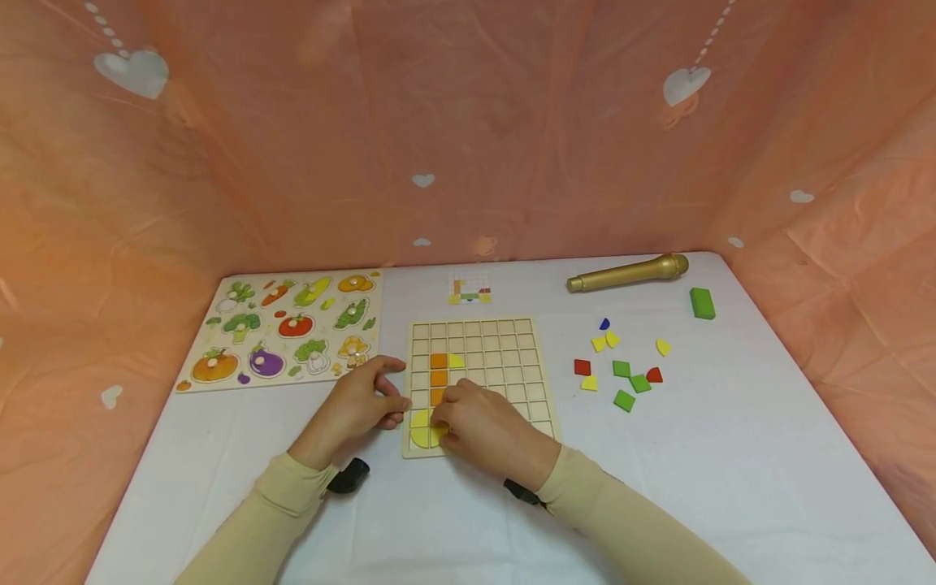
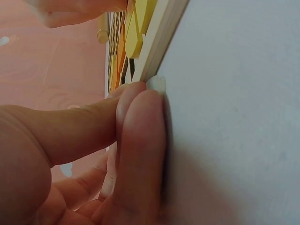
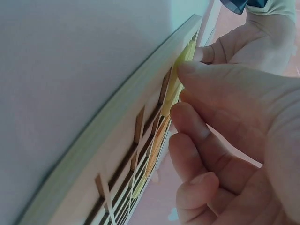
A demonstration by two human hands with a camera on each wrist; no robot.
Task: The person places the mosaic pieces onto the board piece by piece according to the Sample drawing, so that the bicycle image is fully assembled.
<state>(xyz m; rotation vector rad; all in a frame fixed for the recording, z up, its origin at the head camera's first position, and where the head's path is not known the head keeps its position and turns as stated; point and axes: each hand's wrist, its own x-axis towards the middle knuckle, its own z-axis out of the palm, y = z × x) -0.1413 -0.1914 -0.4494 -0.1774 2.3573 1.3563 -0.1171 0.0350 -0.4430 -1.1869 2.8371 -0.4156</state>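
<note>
A square wooden grid board [image 1: 494,361] lies on the table. Orange squares [image 1: 439,379] form a column in it, with a yellow quarter-circle [image 1: 457,361] beside the top one. More yellow quarter-circles [image 1: 420,437] sit at its near left corner. My right hand [image 1: 491,424] is over that corner, thumb and forefinger pinching a yellow quarter-circle piece [image 3: 174,82], partly hidden by the fingers. At the board's left edge, my left hand [image 1: 360,401] touches the rim with its fingertips, forefinger and thumb apart, holding no piece.
Loose green, red, yellow and blue pieces [image 1: 621,369] lie right of the board. Behind them are a gold microphone [image 1: 627,273] and a green block [image 1: 702,303]. A vegetable puzzle [image 1: 281,349] lies left; a small pattern card [image 1: 470,289] lies behind the board.
</note>
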